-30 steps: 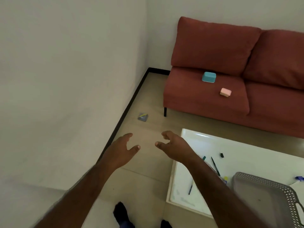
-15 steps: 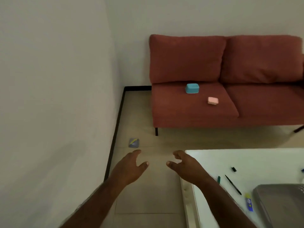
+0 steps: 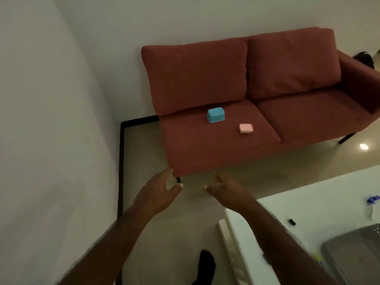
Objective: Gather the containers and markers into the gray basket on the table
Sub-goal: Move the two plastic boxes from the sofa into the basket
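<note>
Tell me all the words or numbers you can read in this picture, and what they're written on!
None can be read.
Blue box on the sofa: no writing shows.
Pink box on the sofa: a faint mark on its lid, too blurred to read.
Small things on the white table beside the gray basket: too small and blurred to read.

Both hands reach forward over the floor, empty, fingers loosely spread: the left hand (image 3: 158, 194) and the right hand (image 3: 228, 192) near each other, in front of the sofa (image 3: 205, 153). On its left seat cushion lie a blue box (image 3: 215, 114) and a pink box (image 3: 246, 128), apart. At lower right, the white tabletop (image 3: 329, 202) carries the gray basket (image 3: 353, 258), a small black cap (image 3: 291, 221) and a blurred blue thing (image 3: 373, 199)
</note>
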